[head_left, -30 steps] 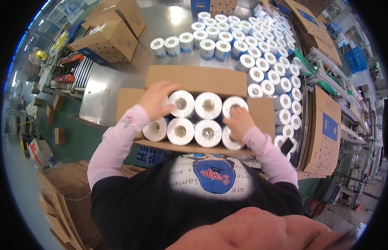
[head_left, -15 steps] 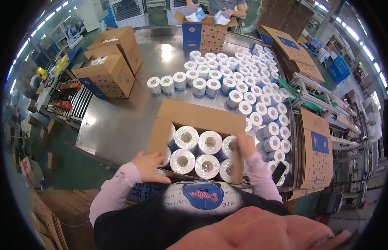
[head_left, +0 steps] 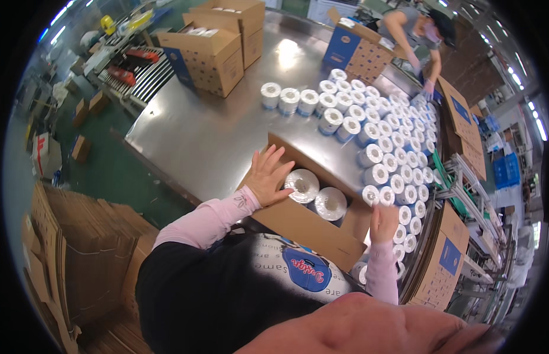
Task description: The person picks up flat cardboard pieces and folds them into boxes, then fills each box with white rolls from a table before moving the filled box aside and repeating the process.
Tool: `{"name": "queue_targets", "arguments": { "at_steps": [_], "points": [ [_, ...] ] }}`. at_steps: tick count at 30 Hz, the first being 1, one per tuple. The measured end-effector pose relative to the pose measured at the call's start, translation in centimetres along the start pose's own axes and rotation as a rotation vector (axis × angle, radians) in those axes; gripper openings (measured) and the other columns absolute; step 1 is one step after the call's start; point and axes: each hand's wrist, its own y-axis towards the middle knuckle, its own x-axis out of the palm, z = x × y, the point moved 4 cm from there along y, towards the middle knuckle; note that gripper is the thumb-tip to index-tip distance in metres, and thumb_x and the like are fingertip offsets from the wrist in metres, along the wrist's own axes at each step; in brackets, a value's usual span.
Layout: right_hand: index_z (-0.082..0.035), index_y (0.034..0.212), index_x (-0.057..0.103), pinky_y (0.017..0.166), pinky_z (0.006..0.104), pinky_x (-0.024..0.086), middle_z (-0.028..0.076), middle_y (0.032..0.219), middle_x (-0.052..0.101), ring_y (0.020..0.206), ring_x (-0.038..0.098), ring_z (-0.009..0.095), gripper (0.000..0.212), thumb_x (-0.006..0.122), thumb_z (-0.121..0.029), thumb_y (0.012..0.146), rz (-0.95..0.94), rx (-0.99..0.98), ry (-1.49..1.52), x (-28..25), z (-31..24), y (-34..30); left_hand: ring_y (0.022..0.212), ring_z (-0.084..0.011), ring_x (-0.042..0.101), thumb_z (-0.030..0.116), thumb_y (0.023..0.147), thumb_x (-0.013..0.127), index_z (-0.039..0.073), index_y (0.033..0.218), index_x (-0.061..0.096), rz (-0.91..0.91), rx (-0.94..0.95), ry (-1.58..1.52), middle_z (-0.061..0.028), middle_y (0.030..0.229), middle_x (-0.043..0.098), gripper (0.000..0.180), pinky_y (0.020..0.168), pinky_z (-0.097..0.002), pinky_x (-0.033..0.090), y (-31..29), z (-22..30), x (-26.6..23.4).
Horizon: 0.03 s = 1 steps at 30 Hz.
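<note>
Directly before me is an open cardboard box [head_left: 307, 231] with white toilet paper rolls [head_left: 330, 204] standing on end inside. Its near flap slants inward over the near rolls, so only two rolls show fully. Spread wide, my left hand [head_left: 267, 176] rests at the box's left flap with its fingers pointing away from me. My right hand [head_left: 384, 224] is at the box's right side; its fingers are smeared by motion. Several wrapped rolls [head_left: 375, 154] with blue lower bands stand close together beyond and right of the box.
Filled cartons [head_left: 215, 65] stand at the metal table's [head_left: 198, 135] far left. A co-worker [head_left: 404, 41] reaches for rolls beside a blue-and-brown carton [head_left: 354, 53]. Flat cardboard stacks lie at lower left [head_left: 88, 253] and right [head_left: 443, 259]. A roller conveyor [head_left: 147, 76] is at far left.
My left hand has moved from the box's near left corner to its left flap. The near flap has folded inward over the rolls. The co-worker has moved right, and my view has turned.
</note>
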Motion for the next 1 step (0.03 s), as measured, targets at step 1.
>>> {"name": "queue_targets", "arguments": {
  "at_steps": [1],
  "points": [
    [-0.002,0.089,0.068,0.081,0.0414,0.046,0.018,0.084,0.066,0.082,0.06,0.038,0.016,0.06,-0.015,0.085,-0.013,0.001,0.016,0.96,-0.33,0.21,0.141,-0.0412,0.019,0.048,0.074,0.071,0.017,0.136,0.047,0.017,-0.012,0.034,-0.0164,0.15,0.027,0.074,0.108,-0.0668,0.014,-0.34,0.17,0.07]
  ]
}}
